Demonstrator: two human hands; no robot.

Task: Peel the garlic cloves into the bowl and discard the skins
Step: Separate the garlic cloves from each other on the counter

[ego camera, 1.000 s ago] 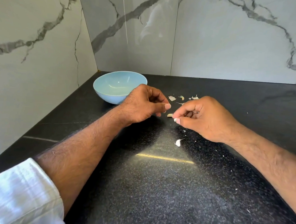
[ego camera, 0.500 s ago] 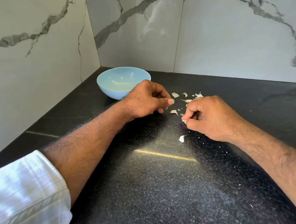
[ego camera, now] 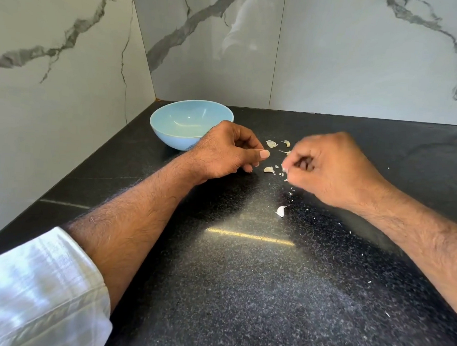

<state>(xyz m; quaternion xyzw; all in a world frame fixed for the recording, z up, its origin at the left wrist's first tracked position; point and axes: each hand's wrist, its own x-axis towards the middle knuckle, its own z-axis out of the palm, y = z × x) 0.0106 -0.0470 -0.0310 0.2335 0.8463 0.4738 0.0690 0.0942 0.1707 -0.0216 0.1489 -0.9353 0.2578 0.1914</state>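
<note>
Change: right hand has pulled away from left hand; the two nearly met a sec ago, now apart w/ skin scraps on the counter between. Likely a skin strip just torn off, peel ongoing.
Right: fingers curled, pinching a whitish bit, blurred.
Left: curled; clove inside not visible, can't tell.
Bowl: pale blue, behind left hand, looks empty.
Loose skin piece: nearer, white, curled.
</note>
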